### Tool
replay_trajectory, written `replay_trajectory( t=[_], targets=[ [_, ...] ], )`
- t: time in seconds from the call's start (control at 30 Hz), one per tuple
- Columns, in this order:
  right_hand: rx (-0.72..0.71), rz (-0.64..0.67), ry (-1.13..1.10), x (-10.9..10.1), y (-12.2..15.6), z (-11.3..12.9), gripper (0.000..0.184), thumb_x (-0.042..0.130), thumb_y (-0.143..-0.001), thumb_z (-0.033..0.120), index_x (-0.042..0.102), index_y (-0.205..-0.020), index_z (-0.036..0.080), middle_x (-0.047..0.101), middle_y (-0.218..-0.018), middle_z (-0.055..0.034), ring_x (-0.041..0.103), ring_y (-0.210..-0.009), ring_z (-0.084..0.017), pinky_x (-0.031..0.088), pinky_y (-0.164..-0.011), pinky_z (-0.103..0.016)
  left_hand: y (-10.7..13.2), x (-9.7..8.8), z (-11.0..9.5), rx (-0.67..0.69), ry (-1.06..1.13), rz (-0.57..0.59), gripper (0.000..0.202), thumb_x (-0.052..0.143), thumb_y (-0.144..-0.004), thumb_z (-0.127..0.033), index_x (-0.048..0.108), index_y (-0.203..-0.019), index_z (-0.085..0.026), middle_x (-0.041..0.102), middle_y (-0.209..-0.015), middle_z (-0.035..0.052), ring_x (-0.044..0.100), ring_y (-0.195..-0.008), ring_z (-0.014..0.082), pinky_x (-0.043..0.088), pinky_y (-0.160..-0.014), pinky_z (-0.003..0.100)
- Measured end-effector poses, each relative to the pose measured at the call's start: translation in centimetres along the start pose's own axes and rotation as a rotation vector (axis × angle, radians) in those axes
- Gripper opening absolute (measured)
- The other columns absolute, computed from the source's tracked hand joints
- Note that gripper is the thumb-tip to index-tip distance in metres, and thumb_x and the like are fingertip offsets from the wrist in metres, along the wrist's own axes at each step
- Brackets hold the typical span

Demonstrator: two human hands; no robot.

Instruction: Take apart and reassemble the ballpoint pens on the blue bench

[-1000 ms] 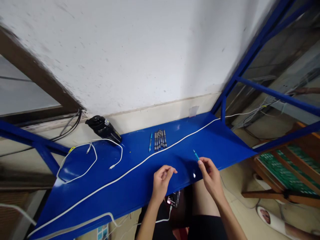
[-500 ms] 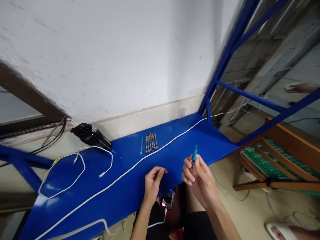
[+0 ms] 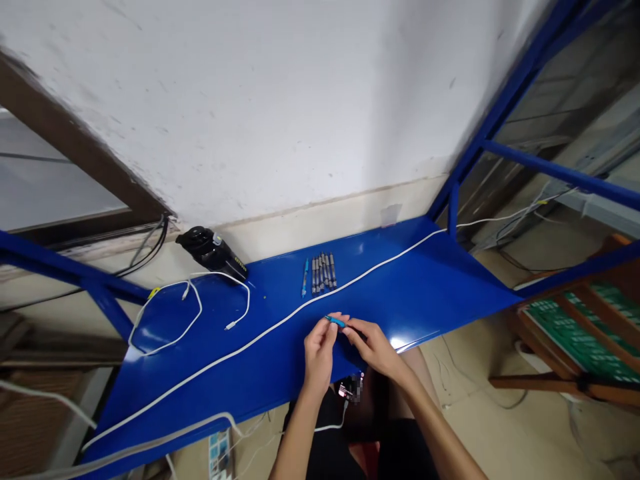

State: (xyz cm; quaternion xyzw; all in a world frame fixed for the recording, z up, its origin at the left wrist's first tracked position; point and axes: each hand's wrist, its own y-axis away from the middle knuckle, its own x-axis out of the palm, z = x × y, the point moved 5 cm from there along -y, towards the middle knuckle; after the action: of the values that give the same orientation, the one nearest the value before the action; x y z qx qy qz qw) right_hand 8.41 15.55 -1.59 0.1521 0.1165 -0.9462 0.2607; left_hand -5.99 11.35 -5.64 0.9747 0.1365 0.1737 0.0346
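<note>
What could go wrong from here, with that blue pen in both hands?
1. The blue pen is pinched in the fingers of the left hand and right hand; it might slip and, near the front edge of the table, could roll off.
2. The white cable lies between the hands and the gray pens; an arm reaching across might snag it.

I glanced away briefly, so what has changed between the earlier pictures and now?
The right hand carried the blue pen part leftward to the left hand; both now hold it. The row of grey pens, the lone blue pen and the black bottle stayed put.
</note>
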Motion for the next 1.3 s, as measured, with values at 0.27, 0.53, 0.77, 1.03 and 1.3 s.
replay_trajectory(
  t=[0.27,0.53,0.77,1.03,1.3],
  targets=[
    [-0.037,-0.045,0.024,0.0,0.5,-0.8,0.029,0.057,-0.114,0.041,0.080,-0.114,0.025,0.083,-0.112,-0.0082,0.077,-0.099,-0.026,0.057,-0.092,-0.037,0.3,-0.6,-0.4,0.005,-0.095,-0.162,0.032,0.084,-0.092,-0.045,0.085,-0.103,-0.015,0.085,-0.104,0.0122,0.080,-0.103,0.0305,0.064,-0.099,0.045],
    [-0.023,-0.069,0.082,0.2,1.0,-0.6,0.024,0.058,-0.113,0.040,0.076,-0.114,0.024,0.078,-0.104,-0.0076,0.073,-0.092,-0.024,0.055,-0.086,-0.036,0.3,-0.3,-1.3,0.094,-0.067,-0.191,0.045,0.097,-0.079,-0.039,0.074,-0.113,-0.020,0.077,-0.107,0.0071,0.075,-0.104,0.0225,0.061,-0.099,0.035],
    [-0.040,-0.037,0.063,0.0,0.7,-0.3,0.032,0.043,-0.118,0.034,0.072,-0.129,0.027,0.071,-0.109,-0.0083,0.068,-0.101,-0.024,0.053,-0.093,-0.038,0.1,-0.4,-0.1,0.002,-0.025,-0.108,0.032,0.083,-0.095,-0.044,0.076,-0.112,-0.018,0.080,-0.114,0.0109,0.076,-0.112,0.0255,0.059,-0.104,0.037],
    [-0.013,-0.088,0.073,0.2,1.1,-1.0,0.012,0.059,-0.112,0.034,0.063,-0.121,0.026,0.070,-0.114,-0.0078,0.068,-0.101,-0.023,0.054,-0.092,-0.037,0.1,-0.5,-0.3,0.018,-0.142,-0.148,0.035,0.086,-0.091,-0.046,0.079,-0.112,-0.019,0.078,-0.109,0.0080,0.074,-0.099,0.0211,0.059,-0.091,0.030],
    [-0.087,-0.128,0.133,0.1,1.0,-0.8,0.011,0.050,-0.115,0.029,0.060,-0.114,0.026,0.059,-0.116,-0.0105,0.064,-0.108,-0.024,0.056,-0.096,-0.039,0.0,-0.4,-1.0,0.074,-0.119,-0.213,0.038,0.091,-0.084,-0.049,0.069,-0.090,-0.018,0.067,-0.096,0.0035,0.067,-0.089,0.0170,0.056,-0.083,0.026]
  ],
)
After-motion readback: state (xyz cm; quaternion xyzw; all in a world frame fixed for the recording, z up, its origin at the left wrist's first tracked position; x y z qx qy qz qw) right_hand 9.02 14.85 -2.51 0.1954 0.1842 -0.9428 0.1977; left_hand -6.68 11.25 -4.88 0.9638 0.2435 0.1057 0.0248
